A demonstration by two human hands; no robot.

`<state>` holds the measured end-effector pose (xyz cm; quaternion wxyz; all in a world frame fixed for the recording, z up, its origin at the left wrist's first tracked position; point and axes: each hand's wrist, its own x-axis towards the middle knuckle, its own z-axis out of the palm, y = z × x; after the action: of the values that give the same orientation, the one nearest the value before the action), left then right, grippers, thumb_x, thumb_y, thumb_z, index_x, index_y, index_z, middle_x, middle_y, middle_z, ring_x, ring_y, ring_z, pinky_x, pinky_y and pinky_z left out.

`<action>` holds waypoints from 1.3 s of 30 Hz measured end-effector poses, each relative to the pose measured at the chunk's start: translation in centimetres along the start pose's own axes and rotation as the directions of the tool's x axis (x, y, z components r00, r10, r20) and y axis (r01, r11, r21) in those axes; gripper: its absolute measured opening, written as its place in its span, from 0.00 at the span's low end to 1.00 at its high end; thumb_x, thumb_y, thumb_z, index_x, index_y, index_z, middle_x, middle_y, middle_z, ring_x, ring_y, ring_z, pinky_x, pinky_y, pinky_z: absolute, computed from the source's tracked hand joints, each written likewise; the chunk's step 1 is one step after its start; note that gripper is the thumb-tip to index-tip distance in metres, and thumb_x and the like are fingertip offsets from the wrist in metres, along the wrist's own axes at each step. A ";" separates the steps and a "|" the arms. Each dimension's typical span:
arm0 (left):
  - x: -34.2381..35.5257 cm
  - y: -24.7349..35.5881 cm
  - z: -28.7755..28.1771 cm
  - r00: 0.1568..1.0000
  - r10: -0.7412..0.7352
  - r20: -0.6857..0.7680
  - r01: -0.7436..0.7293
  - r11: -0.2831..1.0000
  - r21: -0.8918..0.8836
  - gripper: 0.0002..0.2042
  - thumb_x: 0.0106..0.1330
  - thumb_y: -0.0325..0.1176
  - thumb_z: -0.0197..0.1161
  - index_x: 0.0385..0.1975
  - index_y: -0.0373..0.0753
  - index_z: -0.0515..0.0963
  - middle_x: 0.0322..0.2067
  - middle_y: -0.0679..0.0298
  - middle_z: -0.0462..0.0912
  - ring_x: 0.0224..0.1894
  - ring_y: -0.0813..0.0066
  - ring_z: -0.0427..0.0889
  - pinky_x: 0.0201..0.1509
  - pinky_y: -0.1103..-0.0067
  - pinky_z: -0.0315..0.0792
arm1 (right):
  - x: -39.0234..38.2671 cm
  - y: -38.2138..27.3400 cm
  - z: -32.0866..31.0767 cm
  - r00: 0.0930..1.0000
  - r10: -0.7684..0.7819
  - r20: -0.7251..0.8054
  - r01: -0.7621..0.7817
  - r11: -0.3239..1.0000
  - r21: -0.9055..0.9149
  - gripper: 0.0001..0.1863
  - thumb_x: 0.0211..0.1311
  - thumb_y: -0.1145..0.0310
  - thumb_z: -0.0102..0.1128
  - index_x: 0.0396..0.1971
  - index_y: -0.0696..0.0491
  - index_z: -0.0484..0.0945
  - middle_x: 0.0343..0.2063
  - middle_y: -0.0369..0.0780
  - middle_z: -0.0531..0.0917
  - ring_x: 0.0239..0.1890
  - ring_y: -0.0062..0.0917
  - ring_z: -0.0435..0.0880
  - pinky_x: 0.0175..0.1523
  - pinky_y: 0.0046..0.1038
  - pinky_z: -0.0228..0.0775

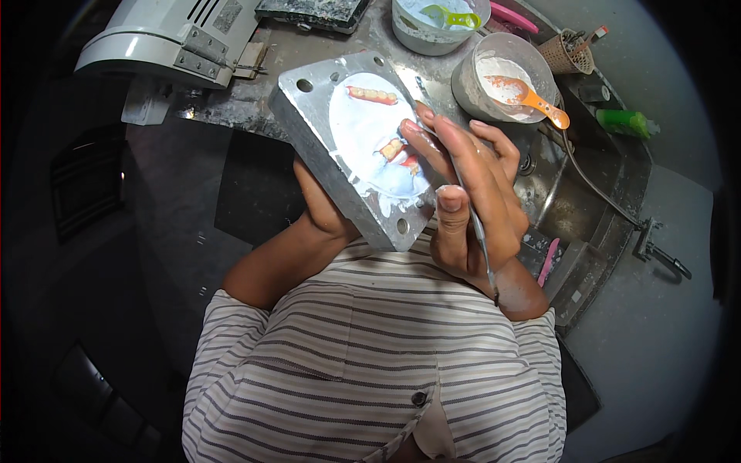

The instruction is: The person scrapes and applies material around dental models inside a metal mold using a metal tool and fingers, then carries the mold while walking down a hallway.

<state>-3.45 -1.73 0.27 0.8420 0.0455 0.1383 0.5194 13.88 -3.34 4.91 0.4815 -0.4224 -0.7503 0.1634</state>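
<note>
My left hand (320, 197) supports a tilted grey metal dental flask (309, 127) from below, its fingers mostly hidden under the block. White plaster (359, 135) fills the round opening in the flask. Set in it are a short row of false teeth on pink gum (372, 96) and, nearer me, a second pink piece with teeth (392, 150), partly covered by bluish plaster. My right hand (486, 193) holds a thin metal spatula (478, 230) slantwise along its fingers. A right fingertip is close to the plaster; whether it touches, I cannot tell.
Behind the flask, tubs hold pale blue powder with a green scoop (451, 17) and white powder with an orange scoop (532, 100). A grey machine (166, 42) stands far left. At right are a metal sink (575, 201), a tap (660, 247) and a pink-handled tool (549, 261).
</note>
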 end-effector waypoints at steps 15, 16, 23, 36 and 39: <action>0.4 0.1 0.9 0.968 -0.250 0.016 0.248 0.949 -0.195 0.38 0.74 0.61 0.38 0.68 0.30 0.59 0.62 0.34 0.67 0.63 0.38 0.72 0.65 0.51 0.74 | 1.9 1.8 -2.5 0.991 0.094 0.095 -0.121 0.936 0.331 0.24 0.57 0.87 0.66 0.54 0.70 0.74 0.45 0.56 0.85 0.49 0.37 0.87 0.52 0.31 0.81; 0.4 0.0 1.3 0.966 -0.258 -0.009 0.253 0.951 -0.177 0.37 0.74 0.60 0.38 0.67 0.30 0.62 0.59 0.37 0.71 0.61 0.41 0.75 0.63 0.52 0.74 | 2.0 1.7 -2.6 0.991 0.086 0.107 -0.117 0.934 0.337 0.24 0.56 0.87 0.67 0.54 0.70 0.74 0.45 0.56 0.85 0.48 0.37 0.87 0.52 0.31 0.81; 0.3 -0.2 1.1 0.965 -0.262 0.034 0.262 0.929 -0.261 0.32 0.74 0.56 0.39 0.64 0.33 0.66 0.55 0.44 0.76 0.57 0.44 0.78 0.61 0.56 0.76 | 2.7 2.0 -2.4 0.980 0.002 0.200 -0.078 0.925 0.371 0.24 0.51 0.89 0.68 0.51 0.69 0.77 0.43 0.53 0.87 0.47 0.35 0.88 0.49 0.27 0.82; -0.1 -0.5 0.7 0.975 -0.219 0.040 0.223 0.962 -0.158 0.33 0.73 0.57 0.38 0.63 0.33 0.67 0.52 0.47 0.76 0.54 0.52 0.79 0.59 0.60 0.77 | 2.5 2.4 -1.8 0.982 -0.016 0.189 -0.052 0.936 0.347 0.22 0.53 0.90 0.65 0.50 0.69 0.77 0.41 0.52 0.87 0.42 0.32 0.88 0.48 0.28 0.83; -0.1 -0.4 0.6 0.972 -0.234 -0.011 0.230 0.963 -0.141 0.34 0.73 0.57 0.37 0.63 0.33 0.67 0.53 0.46 0.76 0.54 0.52 0.80 0.58 0.59 0.78 | 2.5 2.0 -1.9 0.982 0.003 0.191 -0.068 0.939 0.337 0.21 0.53 0.90 0.65 0.50 0.68 0.77 0.42 0.52 0.87 0.43 0.32 0.88 0.48 0.27 0.83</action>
<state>-2.96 -1.98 0.77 0.8961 -0.0368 0.1180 0.4263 16.04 -0.48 6.00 0.4718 -0.3287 -0.7447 0.3387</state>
